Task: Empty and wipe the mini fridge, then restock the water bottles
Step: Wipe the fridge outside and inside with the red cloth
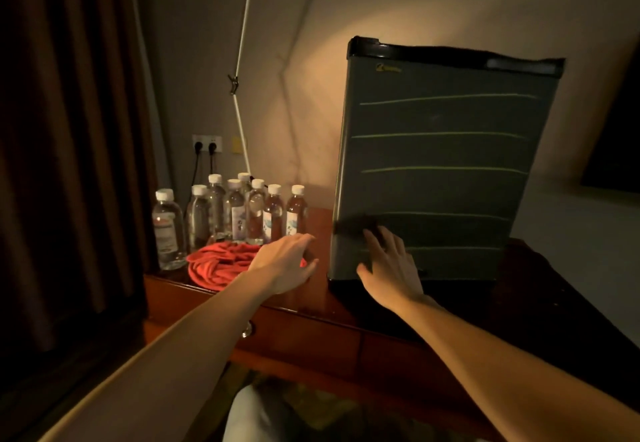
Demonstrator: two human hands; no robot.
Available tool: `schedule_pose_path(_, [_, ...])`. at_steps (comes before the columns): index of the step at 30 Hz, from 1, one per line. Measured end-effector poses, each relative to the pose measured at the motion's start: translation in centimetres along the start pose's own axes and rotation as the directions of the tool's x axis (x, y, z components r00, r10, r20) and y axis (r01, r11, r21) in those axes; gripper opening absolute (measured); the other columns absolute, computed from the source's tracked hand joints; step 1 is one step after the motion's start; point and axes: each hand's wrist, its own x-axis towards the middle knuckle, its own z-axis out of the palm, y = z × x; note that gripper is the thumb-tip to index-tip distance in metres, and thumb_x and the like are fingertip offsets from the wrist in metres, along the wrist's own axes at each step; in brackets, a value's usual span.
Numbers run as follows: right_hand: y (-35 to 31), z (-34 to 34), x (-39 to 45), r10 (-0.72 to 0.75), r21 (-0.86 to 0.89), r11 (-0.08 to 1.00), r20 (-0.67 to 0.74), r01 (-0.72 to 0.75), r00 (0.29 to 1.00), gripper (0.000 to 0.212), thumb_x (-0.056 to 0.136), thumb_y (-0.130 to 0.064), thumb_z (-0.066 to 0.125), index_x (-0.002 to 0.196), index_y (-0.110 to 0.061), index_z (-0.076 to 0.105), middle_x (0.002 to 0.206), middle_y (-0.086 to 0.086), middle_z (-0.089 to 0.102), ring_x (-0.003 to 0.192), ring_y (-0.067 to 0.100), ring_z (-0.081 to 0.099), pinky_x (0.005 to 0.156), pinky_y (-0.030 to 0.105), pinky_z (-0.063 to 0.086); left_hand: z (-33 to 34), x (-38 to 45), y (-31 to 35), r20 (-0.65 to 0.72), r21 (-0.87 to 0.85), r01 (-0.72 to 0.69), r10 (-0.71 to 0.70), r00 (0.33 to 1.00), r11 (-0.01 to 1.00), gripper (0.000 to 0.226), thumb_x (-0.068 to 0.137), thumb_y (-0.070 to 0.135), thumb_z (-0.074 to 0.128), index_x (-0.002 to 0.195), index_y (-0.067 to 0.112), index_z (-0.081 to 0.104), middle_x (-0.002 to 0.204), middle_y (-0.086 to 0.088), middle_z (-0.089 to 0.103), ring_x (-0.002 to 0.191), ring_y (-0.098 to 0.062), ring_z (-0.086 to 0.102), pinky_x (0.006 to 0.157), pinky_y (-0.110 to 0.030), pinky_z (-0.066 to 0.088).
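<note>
- standing on a reddish wooden desk (301,306), the mini fridge (440,171) has its grey door closed; pale horizontal lines cross the door, a black band caps the top, and a small yellow logo sits near the upper left corner.
- right hand (389,263): flat against the lower left part of the fridge door, fingers straight and slightly spread, palm on the door. it grips nothing.
- left hand (287,260): reaching over the desk just left of the fridge, fingers loosely bent and apart, nothing held. it hangs above the near edge of a red cloth (221,263); cannot tell whether the fingertips touch cloth or desk.
- red cloth lies bunched in a heap on the desk, in front of the bottles.
- water bottles (242,213): a cluster of clear bottles with white caps, upright on the desk left of the fridge, behind the cloth. all are outside the fridge. one larger bottle (168,230) stands apart at the left end, near the desk corner.
- behind the bottles: a wall socket (207,145) with two black plugs in it, cords dropping down.
- a thin white lamp arm (242,61) rises from behind the bottles, up out of view; warm light falls on the wall beside the fridge.
- dark curtain (62,130) fills the left side.
- a drawer knob (246,331) shows on the desk front, partly behind the left forearm.
</note>
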Motion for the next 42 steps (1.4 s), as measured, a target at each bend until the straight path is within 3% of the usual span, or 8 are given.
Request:
schedule_pose_path(6, [1.4,1.4,3.5,0.044,0.016,0.999,0.074,-0.045,0.996,0.064,0.096,-0.046,0.044,0.153,-0.034,0.018,0.163,-0.004,0.005,0.149,0.021,0.006,0.117,0.048,0.024,0.9,3.5,1.6,-0.017,0.034,-0.045,0.046,0.999,0.998,0.054,0.094,0.043,0.052,0.143,0.020,0.041,0.143,0.002,0.049,0.124,-0.019,0.052,0.093,-0.035,0.048])
schedule_pose_path(9, [2.5,2.0,5.3,0.083,-0.002,0.997,0.110,-0.083,0.990,0.059,0.097,-0.048,0.041,0.151,-0.032,0.025,0.163,-0.002,0.006,0.150,0.023,0.004,0.118,0.048,0.021,2.2,6.0,2.6,-0.019,0.025,-0.087,0.088,0.996,0.996,0.060,0.093,0.042,0.055,0.146,0.019,0.038,0.148,0.002,0.046,0.132,-0.019,0.046,0.104,-0.034,0.042])
schedule_pose_path(12, [3.5,2.8,6.6,0.095,-0.023,0.995,0.113,-0.093,0.989,0.057,0.097,-0.049,0.041,0.150,-0.031,0.027,0.163,0.002,0.011,0.149,0.025,0.007,0.117,0.048,0.021,4.2,8.5,3.2,0.003,0.045,-0.109,0.109,0.994,0.993,0.072,0.094,0.048,0.052,0.155,0.019,0.025,0.161,0.001,0.026,0.146,-0.016,0.026,0.119,-0.034,0.023])
schedule_pose_path(15, [4.7,3.5,7.6,0.087,-0.053,0.995,0.105,-0.081,0.991,0.057,0.098,-0.049,0.038,0.151,-0.029,0.026,0.163,0.001,0.012,0.149,0.025,0.008,0.116,0.049,0.022,6.3,11.3,3.6,0.014,0.080,-0.132,0.131,0.991,0.988,0.075,0.096,0.056,0.040,0.157,0.020,0.014,0.165,0.002,0.009,0.151,-0.013,0.008,0.123,-0.035,0.010])
schedule_pose_path(23, [6.1,4.8,8.4,-0.013,-0.085,0.996,0.064,0.018,0.998,0.062,0.100,-0.035,0.039,0.155,-0.026,0.012,0.164,-0.006,0.002,0.149,0.020,0.002,0.121,0.044,0.012,9.9,13.8,3.9,0.029,0.094,-0.168,0.166,0.986,0.981,0.072,0.100,0.056,0.031,0.158,0.018,0.011,0.162,0.002,-0.020,0.151,-0.012,-0.004,0.120,-0.031,0.002])
schedule_pose_path(29, [5.1,4.5,8.1,0.001,-0.054,0.999,0.046,0.001,0.999,0.067,0.099,-0.037,0.046,0.155,-0.025,0.012,0.163,-0.001,0.013,0.149,0.022,0.008,0.121,0.046,0.016,8.9,13.1,3.9,0.022,0.071,-0.159,0.158,0.987,0.985,0.074,0.099,0.057,0.032,0.158,0.017,0.011,0.165,0.000,-0.003,0.151,-0.012,0.006,0.123,-0.032,0.008])
schedule_pose_path(35, [3.2,3.8,6.4,0.025,-0.007,1.000,0.142,-0.024,0.990,0.071,0.098,-0.044,0.046,0.156,-0.028,0.008,0.163,-0.001,0.011,0.148,0.032,0.011,0.118,0.050,0.021,7.2,9.0,1.9,0.082,0.109,-0.120,0.112,0.990,0.987,0.075,0.099,0.058,0.033,0.158,0.021,0.008,0.165,0.002,0.009,0.150,-0.012,0.011,0.122,-0.031,0.010])
schedule_pose_path(42, [-2.0,5.0,3.3,-0.124,0.084,0.990,0.187,0.110,0.974,0.072,0.096,-0.051,0.045,0.155,-0.033,0.009,0.163,-0.002,0.013,0.150,0.028,0.007,0.117,0.046,0.019,3.4,1.1,-2.6,0.029,0.181,0.021,-0.027,0.999,0.983,0.066,0.095,0.052,0.046,0.153,0.023,0.032,0.155,0.004,0.038,0.141,-0.015,0.036,0.112,-0.031,0.031])
